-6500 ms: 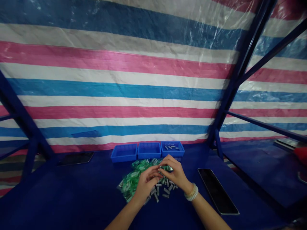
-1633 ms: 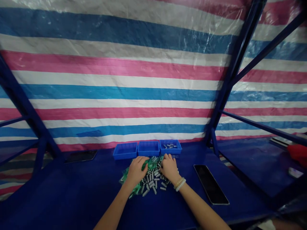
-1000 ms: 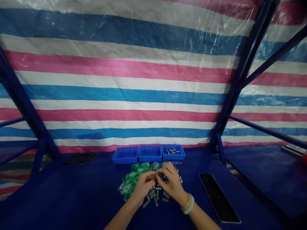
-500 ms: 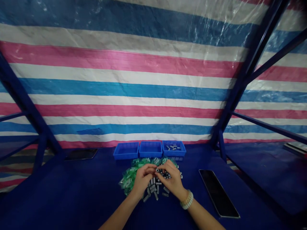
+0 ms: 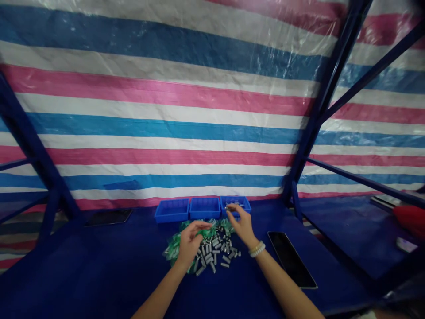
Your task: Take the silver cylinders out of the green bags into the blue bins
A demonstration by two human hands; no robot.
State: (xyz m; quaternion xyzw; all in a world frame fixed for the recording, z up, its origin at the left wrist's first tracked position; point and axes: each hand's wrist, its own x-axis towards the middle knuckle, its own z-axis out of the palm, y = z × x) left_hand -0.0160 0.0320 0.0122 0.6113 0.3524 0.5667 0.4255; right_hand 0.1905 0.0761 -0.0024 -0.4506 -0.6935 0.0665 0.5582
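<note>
My left hand (image 5: 190, 243) hovers over the left side of a pile, thumb and fingers apart, with nothing seen between them. Below it lie green plastic bags (image 5: 173, 248) with small pieces inside. Loose grey metal cylinders (image 5: 208, 258) are heaped beside them. My right hand (image 5: 241, 225), wearing a pale beaded bracelet (image 5: 257, 249), is at the near edge of the right blue bin (image 5: 247, 210). Its thumb and fingertips pinch a small metal cylinder, mostly hidden by the fingers. More metal cylinders lie in that bin.
Two more blue bins, a left one (image 5: 171, 218) and a middle one (image 5: 205, 214), stand in the same row. A black tablet-like device (image 5: 292, 260) lies at right, another dark flat device (image 5: 109, 217) at back left. Blue frame posts (image 5: 307, 128) rise before a striped sheet.
My hands have parted. The right one has moved forward from the pile to the right bin with the small cylinder; the left has opened and stayed over the pile. The view has shifted slightly right.
</note>
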